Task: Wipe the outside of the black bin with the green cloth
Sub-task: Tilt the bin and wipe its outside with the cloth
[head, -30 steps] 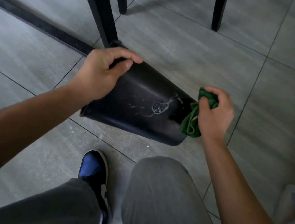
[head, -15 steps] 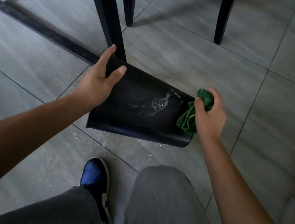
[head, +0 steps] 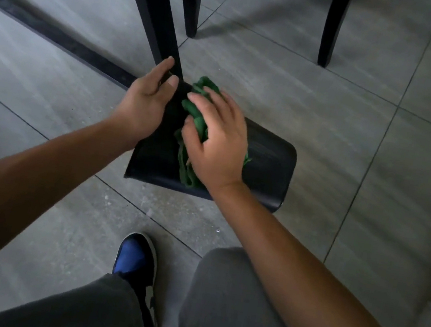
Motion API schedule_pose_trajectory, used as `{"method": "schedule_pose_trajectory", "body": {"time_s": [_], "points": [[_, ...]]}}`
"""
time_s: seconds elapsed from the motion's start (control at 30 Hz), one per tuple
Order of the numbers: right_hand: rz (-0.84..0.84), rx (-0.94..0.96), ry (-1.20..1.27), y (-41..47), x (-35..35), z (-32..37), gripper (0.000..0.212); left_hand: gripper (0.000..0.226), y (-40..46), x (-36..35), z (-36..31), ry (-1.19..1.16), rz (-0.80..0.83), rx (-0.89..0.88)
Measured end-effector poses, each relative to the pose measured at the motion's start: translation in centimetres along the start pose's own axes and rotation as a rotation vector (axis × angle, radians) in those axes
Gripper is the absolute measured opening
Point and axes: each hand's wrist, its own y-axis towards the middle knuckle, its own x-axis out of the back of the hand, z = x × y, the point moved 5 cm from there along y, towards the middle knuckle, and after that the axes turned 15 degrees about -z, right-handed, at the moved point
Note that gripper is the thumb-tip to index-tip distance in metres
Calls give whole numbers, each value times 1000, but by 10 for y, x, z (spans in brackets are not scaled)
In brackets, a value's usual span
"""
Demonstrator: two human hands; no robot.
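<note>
Lying on its side on a grey tiled floor [head: 328, 131], a black bin [head: 269, 161] sits just in front of a crouching person, seen from above. Its open end cannot be seen from here, so whether anything is inside cannot be told.

A left hand [head: 144, 103] steadies the bin's left end, fingers hooked over the far edge and thumb lying along the top, gripping the bin. A right hand [head: 218, 141] lies flat on a crumpled green cloth [head: 198, 103], its fingers spread and nearly straight, pressing the cloth onto the bin's upper side near the left end, close beside the left hand.

Half a second ago the right hand held the bunched cloth at the bin's right end; it has since swept across to the left. The whitish soapy smear that showed on the bin's side is no longer visible, and the stretch to the right of the cloth looks dark and plain.

The bin is matte black with rounded corners. The cloth is deep green, with folds trailing toward the near edge.

Black furniture legs [head: 147, 3] stand just behind the bin. Below are grey trousers [head: 234, 315] and a blue and black shoe [head: 135, 261].
</note>
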Motion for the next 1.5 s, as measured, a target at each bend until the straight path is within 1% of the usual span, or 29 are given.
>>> {"method": "schedule_pose_trajectory", "body": {"time_s": [0.03, 0.1, 0.23, 0.3, 0.33, 0.37, 0.4, 0.47, 0.53, 0.6, 0.63, 0.7, 0.73, 0.83, 0.87, 0.9, 0.93, 1.0, 1.07, 1.13, 1.17, 1.2, 1.27, 1.37, 1.4, 1.43, 1.5], "points": [[6, -15, -48, 0, 1, -11, 35, 61, 5, 2, 4, 15, 11, 4], [-11, -106, -124, 1, 9, -41, 35, 65, 9, 7, 10, 45, 12, 20], [-46, -399, -282, 0, 54, -126, 35, 61, -9, 15, 14, 125, -6, 22], [-67, -570, -322, -3, 70, -148, 36, 56, -19, 9, 8, 104, 0, 17], [-83, -610, -324, -3, 71, -147, 36, 54, -23, 5, 3, 91, 10, 16], [-89, -613, -306, -2, 67, -139, 36, 54, -26, 1, -4, 79, 7, 20], [-81, -569, -266, 1, 59, -123, 35, 53, -28, -1, -9, 66, -7, 31], [-55, -379, -156, 8, 38, -76, 32, 53, -26, -7, -18, 41, -41, 46], [-32, -199, -50, 7, 15, -27, 33, 50, -23, -11, -26, 39, -63, 22], [13, -77, 1, 1, 2, 5, 37, 41, -18, -12, -29, 60, -67, -22], [43, -52, -3, -2, 3, 6, 38, 35, -16, -11, -27, 74, -59, -35], [44, -87, -80, -6, 18, -25, 38, 42, -14, -7, -23, 104, -35, -24], [30, -162, -154, -7, 30, -51, 37, 47, -15, -4, -20, 120, -29, -12], [-7, -568, -344, -14, 76, -126, 37, 49, -20, -1, -19, 149, -56, -17], [-31, -654, -364, -14, 80, -133, 37, 49, -23, -2, -20, 147, -66, -19], [-40, -677, -357, -14, 77, -126, 37, 48, -24, -4, -21, 138, -74, -10], [-39, -631, -314, -12, 66, -107, 36, 48, -25, -7, -23, 124, -78, 7], [-37, -410, -190, -10, 38, -53, 36, 46, -26, -13, -27, 111, -89, 25], [-22, -214, -42, -11, 16, -5, 39, 40, -25, -15, -28, 96, -101, 6], [22, -123, 34, -15, 11, 10, 42, 31, -24, -14, -24, 100, -93, -17], [35, -122, 21, -16, 14, 3, 42, 31, -23, -13, -23, 114, -85, -28], [32, -152, -16, -16, 20, -12, 42, 35, -21, -10, -21, 127, -80, -23], [-5, -298, -154, -16, 37, -61, 39, 44, -19, -3, -14, 144, -73, 2], [-44, -580, -358, -21, 72, -138, 39, 46, -23, 4, -8, 149, -90, 33], [-40, -634, -404, -23, 77, -153, 39, 46, -24, 4, -8, 149, -101, 40], [-30, -660, -432, -26, 80, -160, 38, 47, -26, 2, -11, 149, -102, 45], [-2, -653, -448, -27, 84, -162, 37, 47, -30, -3, -21, 135, -91, 52]]}}
